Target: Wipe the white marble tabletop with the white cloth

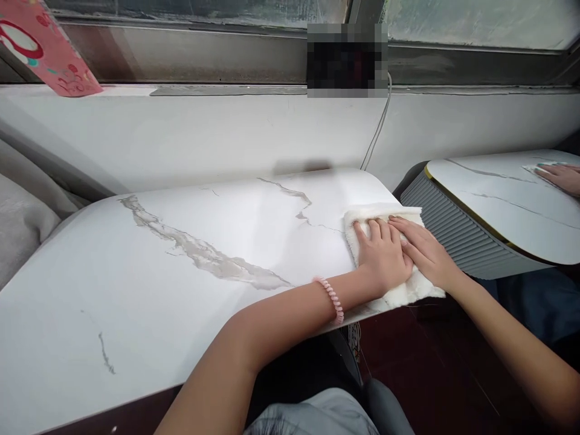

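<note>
A white fluffy cloth (405, 295) lies spread at the right end of a white marble-patterned tabletop (226, 223), its near corner hanging past the front edge. My left hand (383, 254) presses flat on the cloth with its fingers spread; a pink coiled band (330, 299) circles that wrist. Beside it, my right hand (426, 251) also lies flat on the cloth, fingers stretched out and touching the left hand. The part of the cloth under both palms is hidden.
At the right stands a second marble-patterned table (512, 199) with a ribbed side, where another person's hand (564, 178) rests on a cloth. A pink decorated packet (54, 54) leans on the window sill. Thin cables (378, 133) run down the wall; grey fabric (22, 217) lies left.
</note>
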`<state>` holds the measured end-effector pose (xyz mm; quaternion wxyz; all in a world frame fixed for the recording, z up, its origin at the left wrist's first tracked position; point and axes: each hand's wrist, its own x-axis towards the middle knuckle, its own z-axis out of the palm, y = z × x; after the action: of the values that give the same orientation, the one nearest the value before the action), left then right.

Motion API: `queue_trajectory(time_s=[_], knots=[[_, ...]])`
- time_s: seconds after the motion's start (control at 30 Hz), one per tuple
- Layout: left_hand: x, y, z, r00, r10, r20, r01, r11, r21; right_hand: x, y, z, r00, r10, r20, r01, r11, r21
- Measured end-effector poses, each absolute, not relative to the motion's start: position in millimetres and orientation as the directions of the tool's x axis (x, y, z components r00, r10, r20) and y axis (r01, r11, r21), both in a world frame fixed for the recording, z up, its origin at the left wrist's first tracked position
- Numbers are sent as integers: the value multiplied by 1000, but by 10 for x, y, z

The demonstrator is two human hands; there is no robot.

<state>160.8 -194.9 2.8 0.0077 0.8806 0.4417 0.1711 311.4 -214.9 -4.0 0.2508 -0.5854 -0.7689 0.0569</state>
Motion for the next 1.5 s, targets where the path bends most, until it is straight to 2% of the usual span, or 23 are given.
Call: queue_trajectory(time_s=[0.13,0.4,0.7,1.07,1.17,1.37,1.5], knots=[[1664,-1676,7,534,786,313,784,-598,167,3166,-1852,-42,-194,923,334,868,320,-380],[1768,-733,-5,460,833,307,802,-538,260,3287,-753,-123,-209,892,401,813,386,-436],[1935,-228,-66,364,871,329,842,-459,284,3382,-150,-98,-203,911,358,805,364,-469],[1884,-461,-75,412,850,328,835,-497,237,3368,-448,-93,-187,925,331,829,329,-452],[1881,-682,-73,441,833,333,820,-525,228,3394,-723,-123,-178,930,322,858,307,-412],[1849,-1290,-36,527,775,348,765,-611,203,3367,-1491,-85,-126,969,211,926,191,-326],[1783,-1705,-15,574,740,350,739,-653,168,3312,-2003,-88,-93,965,245,936,169,-310]])
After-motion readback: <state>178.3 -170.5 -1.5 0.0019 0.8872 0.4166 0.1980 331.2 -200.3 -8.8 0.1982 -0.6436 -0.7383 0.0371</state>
